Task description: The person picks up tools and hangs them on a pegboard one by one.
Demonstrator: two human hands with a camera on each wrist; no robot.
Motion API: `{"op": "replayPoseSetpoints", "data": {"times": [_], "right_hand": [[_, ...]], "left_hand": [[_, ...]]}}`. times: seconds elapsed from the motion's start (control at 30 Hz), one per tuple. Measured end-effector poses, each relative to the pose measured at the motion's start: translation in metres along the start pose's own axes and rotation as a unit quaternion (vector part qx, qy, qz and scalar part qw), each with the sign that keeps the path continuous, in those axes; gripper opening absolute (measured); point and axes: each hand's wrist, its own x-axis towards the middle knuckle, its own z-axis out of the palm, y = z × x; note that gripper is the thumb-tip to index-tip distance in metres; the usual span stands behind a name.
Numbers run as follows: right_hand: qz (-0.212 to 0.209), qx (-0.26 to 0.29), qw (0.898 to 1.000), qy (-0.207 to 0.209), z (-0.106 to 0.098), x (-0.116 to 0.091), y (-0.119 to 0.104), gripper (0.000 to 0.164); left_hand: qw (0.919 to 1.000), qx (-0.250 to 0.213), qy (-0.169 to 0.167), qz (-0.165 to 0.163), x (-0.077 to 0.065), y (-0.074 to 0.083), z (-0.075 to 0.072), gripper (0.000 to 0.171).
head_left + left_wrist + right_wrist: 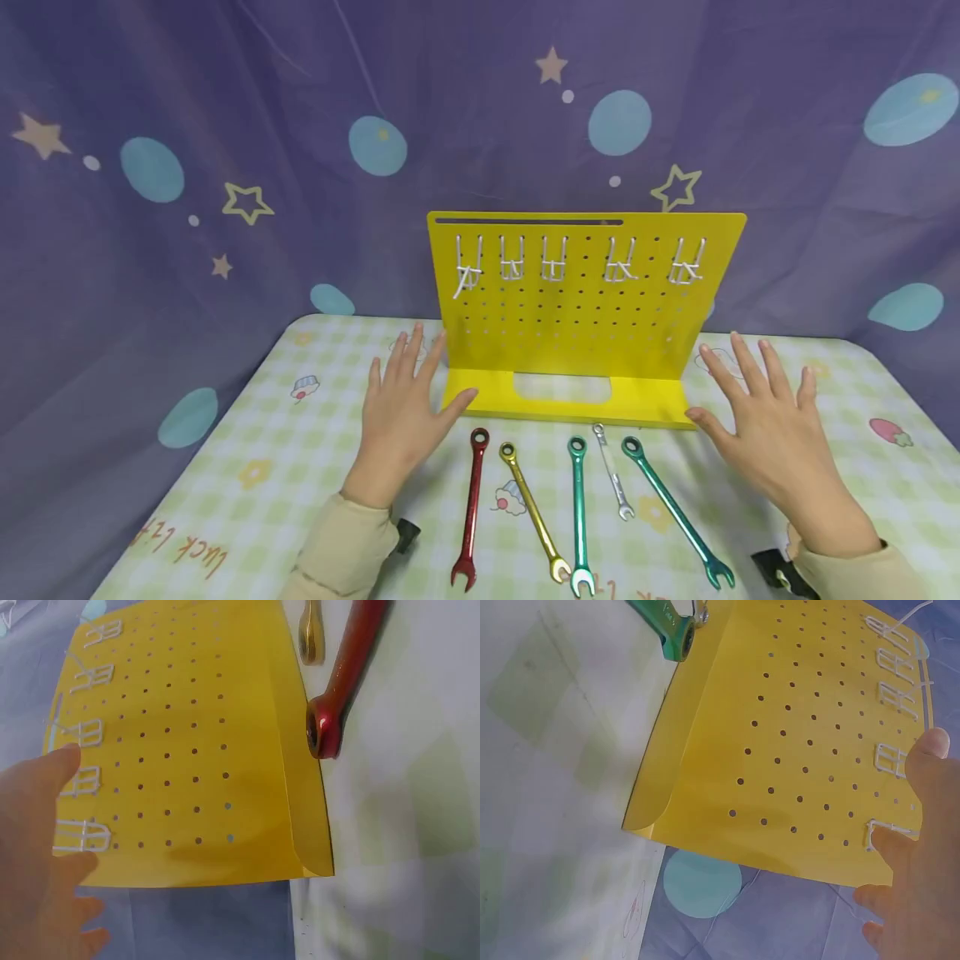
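Note:
My left hand is spread with fingers straight, at the left of a yellow pegboard stand. On the other side my right hand is spread too, holding nothing. Between and below the hands lie several combination wrenches: a red wrench, a gold wrench, a green wrench, a small silver wrench and a slanted teal-green wrench. The left wrist view shows the red wrench's ring end near the board's base. Neither hand touches a wrench.
Several white wire hooks hang in a row across the board's upper part. A checked tablecloth covers the table. Behind the table hangs a purple curtain with stars and blue ovals.

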Motion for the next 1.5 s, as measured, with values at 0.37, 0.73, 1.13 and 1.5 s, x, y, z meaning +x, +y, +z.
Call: {"op": "replayPoseSetpoints", "data": {"times": [0.37, 0.73, 1.13, 1.5], "right_hand": [[-0.008, 0.012, 1.000, 0.005, 0.005, 0.001, -0.008, 0.078], [-0.012, 0.025, 1.000, 0.007, 0.006, 0.002, -0.012, 0.079], [-0.018, 0.033, 0.999, 0.012, 0.006, 0.002, -0.012, 0.076], [-0.020, 0.050, 0.998, 0.013, 0.000, 0.003, -0.008, 0.076]], "left_hand": [[0.9866, -0.161, -0.007, -0.025, 0.028, -0.031, 0.025, 0.074], [0.9349, -0.349, -0.042, -0.052, 0.065, -0.058, 0.042, 0.069], [0.8923, -0.447, -0.004, -0.063, 0.090, -0.049, 0.047, 0.063], [0.8800, -0.461, 0.069, -0.092, 0.109, -0.040, 0.053, 0.039]]}}
